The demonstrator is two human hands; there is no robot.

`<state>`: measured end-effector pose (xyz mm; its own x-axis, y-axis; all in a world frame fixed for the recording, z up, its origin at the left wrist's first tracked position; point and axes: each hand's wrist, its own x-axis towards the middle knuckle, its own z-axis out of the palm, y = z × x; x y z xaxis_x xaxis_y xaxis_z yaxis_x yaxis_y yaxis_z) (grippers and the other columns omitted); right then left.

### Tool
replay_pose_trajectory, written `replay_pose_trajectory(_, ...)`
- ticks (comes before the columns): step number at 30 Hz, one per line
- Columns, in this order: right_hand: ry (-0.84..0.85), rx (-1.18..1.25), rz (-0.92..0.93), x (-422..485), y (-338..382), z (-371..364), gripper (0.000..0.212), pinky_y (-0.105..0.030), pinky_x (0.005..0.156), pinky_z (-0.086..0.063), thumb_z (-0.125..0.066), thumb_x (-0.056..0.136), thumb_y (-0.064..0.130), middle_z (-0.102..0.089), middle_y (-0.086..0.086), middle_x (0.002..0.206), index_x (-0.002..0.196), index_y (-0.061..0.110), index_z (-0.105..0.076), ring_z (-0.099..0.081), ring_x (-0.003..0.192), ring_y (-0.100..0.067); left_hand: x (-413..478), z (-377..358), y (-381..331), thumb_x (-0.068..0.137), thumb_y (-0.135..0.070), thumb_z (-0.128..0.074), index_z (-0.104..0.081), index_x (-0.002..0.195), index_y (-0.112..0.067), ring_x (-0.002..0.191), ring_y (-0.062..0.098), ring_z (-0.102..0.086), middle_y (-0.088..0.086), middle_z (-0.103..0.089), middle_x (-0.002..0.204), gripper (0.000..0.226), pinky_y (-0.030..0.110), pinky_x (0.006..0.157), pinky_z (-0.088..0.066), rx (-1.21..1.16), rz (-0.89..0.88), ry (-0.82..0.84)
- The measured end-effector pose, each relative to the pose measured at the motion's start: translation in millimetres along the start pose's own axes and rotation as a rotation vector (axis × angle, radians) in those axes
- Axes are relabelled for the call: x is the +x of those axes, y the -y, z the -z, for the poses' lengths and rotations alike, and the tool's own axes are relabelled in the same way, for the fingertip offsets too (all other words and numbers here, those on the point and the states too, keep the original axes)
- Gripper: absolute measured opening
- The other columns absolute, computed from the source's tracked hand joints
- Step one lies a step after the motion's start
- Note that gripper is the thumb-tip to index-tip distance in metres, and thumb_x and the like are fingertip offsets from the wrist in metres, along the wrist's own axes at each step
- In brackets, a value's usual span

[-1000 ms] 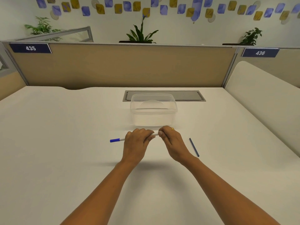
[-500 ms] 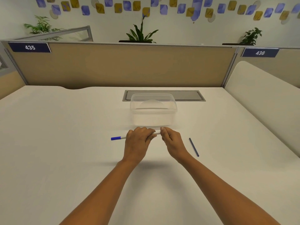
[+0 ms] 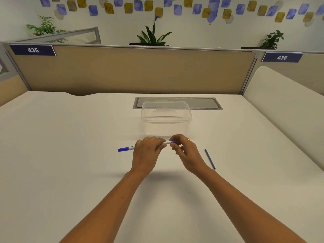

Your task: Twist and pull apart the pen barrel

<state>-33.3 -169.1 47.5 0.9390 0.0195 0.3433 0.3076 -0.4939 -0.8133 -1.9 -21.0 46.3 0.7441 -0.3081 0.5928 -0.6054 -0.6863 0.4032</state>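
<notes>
At centre frame, just below the clear plastic tub (image 3: 166,118), the left hand (image 3: 146,153) wraps its curled fingers round a white pen with blue ends (image 3: 125,149), held level over the white desk (image 3: 70,155). The right hand (image 3: 185,152) pinches the pen's right blue tip. Judgement: a pull-apart or twist step; best to keep the barrel steady in the left, pull straight along its axis, avoid bending. A thin dark blue stick (image 3: 209,159) lies right of centre.
</notes>
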Motion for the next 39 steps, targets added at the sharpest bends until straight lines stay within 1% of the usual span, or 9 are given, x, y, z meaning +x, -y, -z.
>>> replay_pose_trajectory(4, -0.003, -0.049, 0.023, 1.1, -1.4, 1.0, 0.011, -0.012, 0.062, -0.045, -0.046, 0.093, 0.013, -0.054, 0.014, 0.076, 0.094, 0.009, -0.057, -0.054, 0.073, -0.004, -1.4, -0.4, 0.8, 0.088, -0.024, -0.052, -0.065, 0.095, -0.013, 0.074, 0.028, -0.057, 0.010, -0.069, 0.079, 0.019, 0.033, 0.064, -0.029, 0.006, 0.005, 0.016)
replay_pose_trajectory(8, -0.015, -0.071, 0.040, 0.4, 1.6, 0.1, 0.020, -0.016, 0.061, -0.042, -0.042, 0.091, 0.025, -0.053, 0.013, 0.072, 0.090, 0.010, -0.055, -0.053, 0.072, -0.015, -1.7, -0.4, 1.3, 0.086, -0.023, -0.055, -0.066, 0.090, -0.013, 0.068, 0.030, -0.058, 0.010, -0.069, 0.074, 0.015, 0.034, 0.060, -0.031, 0.027, -0.018, -0.005)
replay_pose_trajectory(10, -0.024, -0.100, 0.063, 0.4, 1.8, 0.5, 0.024, -0.018, 0.061, -0.039, -0.040, 0.089, 0.028, -0.053, 0.007, 0.070, 0.088, 0.010, -0.055, -0.052, 0.071, -0.019, -1.6, -0.7, 0.6, 0.086, -0.022, -0.057, -0.067, 0.090, -0.012, 0.067, 0.029, -0.058, 0.010, -0.069, 0.074, 0.015, 0.033, 0.059, -0.031, 0.029, -0.011, -0.009)
replay_pose_trajectory(13, -0.028, -0.123, 0.109, 0.1, 0.6, 1.0, 0.024, -0.015, 0.061, -0.035, -0.040, 0.090, 0.029, -0.052, 0.001, 0.071, 0.085, 0.009, -0.054, -0.046, 0.066, -0.007, -1.7, -1.0, 1.3, 0.085, -0.022, -0.057, -0.067, 0.090, -0.012, 0.066, 0.029, -0.058, 0.010, -0.069, 0.073, 0.015, 0.033, 0.058, -0.032, 0.029, -0.019, -0.013)
replay_pose_trajectory(17, -0.030, -0.131, 0.114, 0.8, -1.5, -0.4, 0.027, -0.008, 0.059, -0.033, -0.039, 0.091, 0.028, -0.045, 0.013, 0.066, 0.084, 0.006, -0.054, -0.044, 0.066, 0.001, -2.1, -0.9, 2.6, 0.084, -0.026, -0.054, -0.067, 0.088, -0.013, 0.063, 0.028, -0.058, 0.008, -0.069, 0.070, 0.018, 0.033, 0.057, -0.032, 0.032, -0.035, -0.012)
replay_pose_trajectory(23, -0.043, -0.100, 0.076, -1.6, 0.3, -2.1, 0.026, -0.010, 0.056, -0.033, -0.036, 0.090, 0.029, -0.042, 0.013, 0.058, 0.072, 0.015, -0.047, -0.044, 0.062, -0.002, -4.2, -1.7, 2.0, 0.081, -0.027, -0.052, -0.067, 0.085, -0.014, 0.058, 0.027, -0.058, 0.006, -0.068, 0.065, 0.020, 0.032, 0.053, -0.033, 0.040, -0.045, -0.011)
replay_pose_trajectory(28, -0.047, -0.059, -0.010, -2.7, 2.2, -4.6, 0.035, -0.017, 0.052, -0.031, -0.036, 0.094, 0.029, -0.040, 0.007, 0.053, 0.059, 0.026, -0.037, -0.038, 0.053, -0.010, -5.6, -1.8, -0.2, 0.082, -0.028, -0.051, -0.066, 0.083, -0.015, 0.057, 0.026, -0.057, 0.005, -0.067, 0.063, 0.020, 0.034, 0.052, -0.035, 0.048, -0.050, -0.018)
replay_pose_trajectory(32, -0.074, 0.089, -0.105, -2.6, 6.3, -6.4, 0.043, -0.016, 0.045, -0.026, -0.039, 0.096, 0.022, -0.037, 0.002, 0.051, 0.054, 0.022, -0.037, -0.031, 0.046, -0.007, -4.7, -1.7, -2.4, 0.082, -0.029, -0.051, -0.066, 0.086, -0.013, 0.059, 0.026, -0.058, 0.006, -0.068, 0.066, 0.022, 0.032, 0.055, -0.033, 0.031, -0.051, -0.014)
replay_pose_trajectory(39, -0.139, 0.256, -0.195, 0.1, 6.7, -7.9, 0.050, -0.011, 0.041, -0.027, -0.043, 0.094, 0.025, -0.035, -0.002, 0.045, 0.045, 0.020, -0.039, -0.031, 0.037, -0.006, -6.4, -2.5, -4.9, 0.084, -0.030, -0.048, -0.066, 0.087, -0.014, 0.064, 0.028, -0.058, 0.006, -0.068, 0.069, 0.025, 0.033, 0.058, -0.032, 0.015, -0.034, 0.001)
